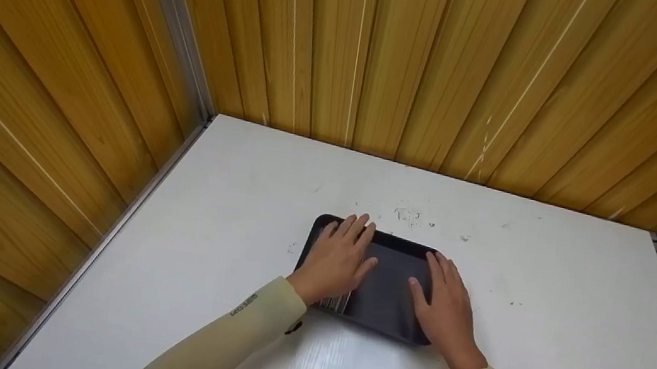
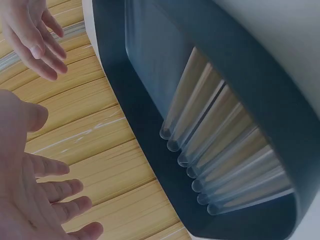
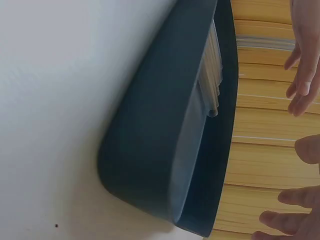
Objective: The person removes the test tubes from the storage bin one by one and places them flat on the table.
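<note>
A dark rectangular tray (image 1: 383,303) lies on the white table. Several clear round-bottomed tubes (image 2: 215,140), which look like test tubes, lie side by side at its left end; in the head view the left hand covers most of them. My left hand (image 1: 336,262) hovers over that end, palm down, fingers straight and a little spread. Above the tray's right edge is my right hand (image 1: 445,308), with relaxed fingers and its thumb toward the middle. Both wrist views show the hands apart from the tray, holding nothing.
The white table (image 1: 223,215) bears dark scuff marks (image 1: 408,217) beyond the tray. Wood-patterned walls (image 1: 395,60) stand behind and at the sides, with metal posts (image 1: 176,18) at the corners.
</note>
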{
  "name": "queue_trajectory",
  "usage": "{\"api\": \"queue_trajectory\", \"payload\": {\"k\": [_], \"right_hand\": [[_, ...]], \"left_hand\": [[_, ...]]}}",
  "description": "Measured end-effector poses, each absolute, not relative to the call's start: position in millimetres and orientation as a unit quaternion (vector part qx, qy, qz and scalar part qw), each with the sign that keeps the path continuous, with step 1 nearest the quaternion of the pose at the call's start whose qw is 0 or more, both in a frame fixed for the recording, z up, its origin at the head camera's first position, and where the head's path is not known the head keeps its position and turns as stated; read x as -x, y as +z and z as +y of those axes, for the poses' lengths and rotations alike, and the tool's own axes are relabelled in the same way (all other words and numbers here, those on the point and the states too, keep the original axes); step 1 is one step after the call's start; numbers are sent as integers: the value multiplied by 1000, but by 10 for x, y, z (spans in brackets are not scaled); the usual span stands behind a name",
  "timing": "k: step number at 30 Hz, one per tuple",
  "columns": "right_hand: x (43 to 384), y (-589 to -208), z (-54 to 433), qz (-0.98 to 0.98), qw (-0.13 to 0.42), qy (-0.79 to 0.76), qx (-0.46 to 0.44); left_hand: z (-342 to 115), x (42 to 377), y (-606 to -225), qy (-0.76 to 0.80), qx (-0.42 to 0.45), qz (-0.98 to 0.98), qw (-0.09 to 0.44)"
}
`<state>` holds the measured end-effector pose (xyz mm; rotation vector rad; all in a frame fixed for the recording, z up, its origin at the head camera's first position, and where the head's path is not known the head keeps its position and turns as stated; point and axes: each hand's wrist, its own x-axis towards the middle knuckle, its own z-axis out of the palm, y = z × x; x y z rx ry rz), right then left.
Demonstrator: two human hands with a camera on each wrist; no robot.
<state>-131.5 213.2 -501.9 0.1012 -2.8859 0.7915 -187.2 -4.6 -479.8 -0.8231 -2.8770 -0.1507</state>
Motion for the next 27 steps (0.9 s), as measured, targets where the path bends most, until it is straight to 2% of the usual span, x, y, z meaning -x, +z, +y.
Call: {"api": "queue_trajectory", "payload": {"k": [8, 19, 27], "right_hand": [[1274, -5119, 2170, -960, 73, 270, -5], [1252, -5244, 2198, -958, 61, 280, 32], [1240, -5311, 2211, -956, 62, 283, 42]], "left_hand": [[-5, 1858, -4861, -48, 258, -963, 62], [23, 1856, -4981, -42, 258, -962, 82], [10, 1851, -5051, -43, 268, -956, 116]]}}
